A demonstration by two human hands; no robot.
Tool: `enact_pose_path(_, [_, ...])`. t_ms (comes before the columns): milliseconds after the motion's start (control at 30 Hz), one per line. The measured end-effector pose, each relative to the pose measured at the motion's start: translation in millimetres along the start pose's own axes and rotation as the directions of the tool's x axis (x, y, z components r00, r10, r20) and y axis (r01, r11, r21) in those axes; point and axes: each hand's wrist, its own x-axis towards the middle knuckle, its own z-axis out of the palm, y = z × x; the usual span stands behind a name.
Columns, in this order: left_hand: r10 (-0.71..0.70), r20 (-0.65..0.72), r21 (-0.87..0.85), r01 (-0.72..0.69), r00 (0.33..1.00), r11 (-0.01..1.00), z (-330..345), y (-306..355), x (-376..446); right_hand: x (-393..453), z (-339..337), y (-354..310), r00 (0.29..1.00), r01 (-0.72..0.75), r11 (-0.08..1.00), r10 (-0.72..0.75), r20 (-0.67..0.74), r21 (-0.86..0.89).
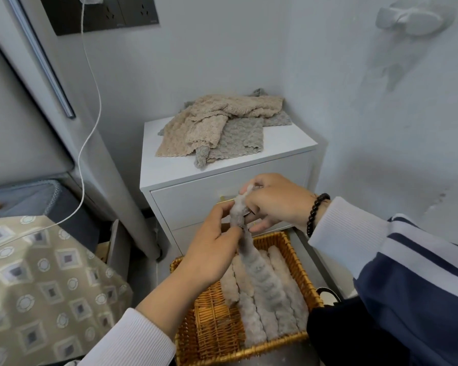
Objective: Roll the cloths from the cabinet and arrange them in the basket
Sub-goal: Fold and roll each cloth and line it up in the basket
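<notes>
A grey rolled cloth [259, 276] stands slanted above the wicker basket [209, 331], its lower end among the rolls in the basket. My left hand [209, 249] grips its upper part from the left. My right hand [273, 199] pinches its top end from the right. Several rolled cloths [286, 281], beige and grey, lie side by side in the right half of the basket. A loose pile of beige and grey cloths [222, 125] lies on top of the white cabinet [283, 149] behind my hands.
A patterned beige fabric [37, 281] covers something at the lower left. A white cable [90, 128] hangs from a wall socket [103, 11]. A grey wall closes the right side. The basket's left half shows bare wicker.
</notes>
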Motion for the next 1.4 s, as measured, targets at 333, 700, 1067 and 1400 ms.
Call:
enact_pose_path(333, [0.097,-0.051,0.047,-0.094,0.994,0.994,-8,-10,-7,1,-7,1,0.941,0.291,0.879,-0.334,-0.051,-0.377])
enact_pose_path(700, [-0.083,0.1,-0.022,0.086,0.991,0.996,-30,-24,-8,16,-43,1,0.837,0.329,0.85,-0.464,-0.289,-0.413])
enact_pose_path(1067, [-0.24,-0.034,-0.207,0.228,0.97,0.951,-77,-19,-5,38,-87,33,0.784,0.233,0.971,-0.219,-0.581,-0.052])
enact_pose_path(1400, [-0.273,-0.301,-0.582,0.05,0.914,0.811,-98,-12,6,37,-78,31,0.757,0.301,0.935,-0.355,-0.549,-0.19])
